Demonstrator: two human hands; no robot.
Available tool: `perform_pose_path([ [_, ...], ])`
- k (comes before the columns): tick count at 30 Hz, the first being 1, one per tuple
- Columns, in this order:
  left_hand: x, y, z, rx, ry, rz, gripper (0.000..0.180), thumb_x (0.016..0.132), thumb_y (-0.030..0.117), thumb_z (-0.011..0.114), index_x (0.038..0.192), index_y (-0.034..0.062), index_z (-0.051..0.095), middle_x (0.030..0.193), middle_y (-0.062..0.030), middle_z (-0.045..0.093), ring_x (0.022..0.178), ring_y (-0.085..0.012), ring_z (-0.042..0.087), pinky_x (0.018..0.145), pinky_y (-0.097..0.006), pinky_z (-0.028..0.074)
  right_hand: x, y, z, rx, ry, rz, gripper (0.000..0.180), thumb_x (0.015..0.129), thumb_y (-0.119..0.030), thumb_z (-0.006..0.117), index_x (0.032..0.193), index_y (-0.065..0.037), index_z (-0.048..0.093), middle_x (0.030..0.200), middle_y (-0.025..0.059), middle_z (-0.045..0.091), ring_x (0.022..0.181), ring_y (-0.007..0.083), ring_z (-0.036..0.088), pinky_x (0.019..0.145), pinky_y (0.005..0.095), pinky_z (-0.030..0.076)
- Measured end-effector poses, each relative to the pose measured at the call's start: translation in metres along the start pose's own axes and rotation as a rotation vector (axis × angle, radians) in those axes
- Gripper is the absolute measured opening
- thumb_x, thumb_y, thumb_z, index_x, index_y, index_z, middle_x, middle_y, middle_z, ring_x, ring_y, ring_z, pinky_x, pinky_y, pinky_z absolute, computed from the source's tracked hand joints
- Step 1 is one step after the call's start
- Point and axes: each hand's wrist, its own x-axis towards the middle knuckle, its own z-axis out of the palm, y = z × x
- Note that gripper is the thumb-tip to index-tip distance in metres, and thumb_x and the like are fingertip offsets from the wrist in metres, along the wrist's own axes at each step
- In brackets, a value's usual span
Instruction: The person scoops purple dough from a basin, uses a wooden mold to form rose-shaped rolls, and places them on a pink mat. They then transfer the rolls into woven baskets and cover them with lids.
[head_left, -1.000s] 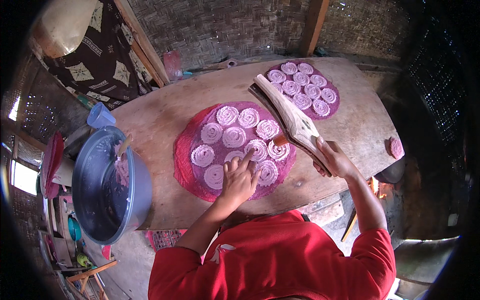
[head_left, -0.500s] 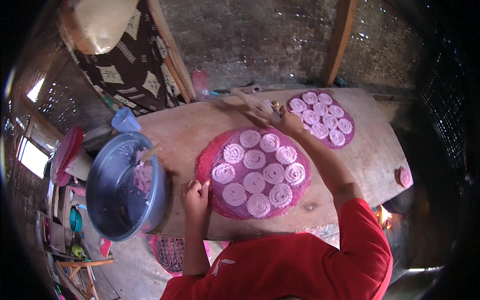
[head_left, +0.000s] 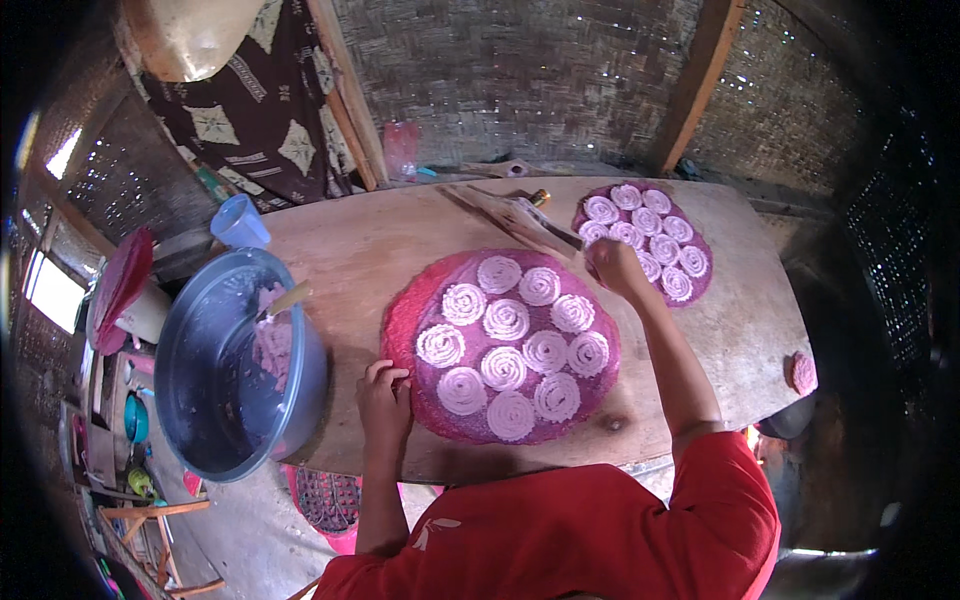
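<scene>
Pale-pink spirals (head_left: pixel 505 368) on the round magenta mat (head_left: pixel 403 310) on the tan wooden table (head_left: pixel 330 235) could be smeared if it is tugged by the half-curled left hand (head_left: pixel 382 400) or crossed by the long wooden press (head_left: pixel 512 216) beside the right hand (head_left: pixel 613 265), neither hand's hold being discernible.

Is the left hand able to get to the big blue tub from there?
Probably yes: the left hand is by the edge of the pink round mat, the blue tub stands to its left, and only tabletop shows between hand and tub.
</scene>
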Motion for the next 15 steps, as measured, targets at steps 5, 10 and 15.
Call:
perform_pose_path([
  [5,0.007,-0.004,0.021,-0.027,-0.067,-0.024,0.022,0.076,0.023,0.074,0.087,0.0052,0.068,0.109,-0.0108,0.059,0.101,-0.0338,0.054,0.089,-0.045,0.043,-0.059,0.03,0.008,-0.15,0.03,-0.021,0.019,0.084,-0.016,0.056,0.086,-0.003,0.07,0.08,0.0213,0.067,0.074,0.0364,0.067,0.061,0.0437,0.051],
  [10,0.013,-0.032,0.039,-0.047,-0.172,-0.053,0.026,0.077,0.025,0.074,0.086,0.0018,0.068,0.105,-0.0136,0.06,0.098,-0.0327,0.056,0.088,-0.043,0.044,-0.076,0.032,0.021,-0.168,-0.012,0.106,0.024,0.08,-0.025,0.065,0.086,-0.002,0.069,0.079,0.0209,0.068,0.073,0.0368,0.067,0.063,0.0461,0.05],
  [15,0.012,-0.043,0.053,-0.31,-0.176,-0.081,0.029,0.079,0.025,0.074,0.09,-0.0007,0.068,0.094,-0.0154,0.064,0.087,-0.0306,0.061,0.08,-0.04,0.048,-0.07,0.03,0.029,-0.105,-0.011,0.192,0.026,0.079,-0.027,0.066,0.084,-0.002,0.068,0.076,0.0208,0.066,0.072,0.0359,0.067,0.063,0.0454,0.05],
])
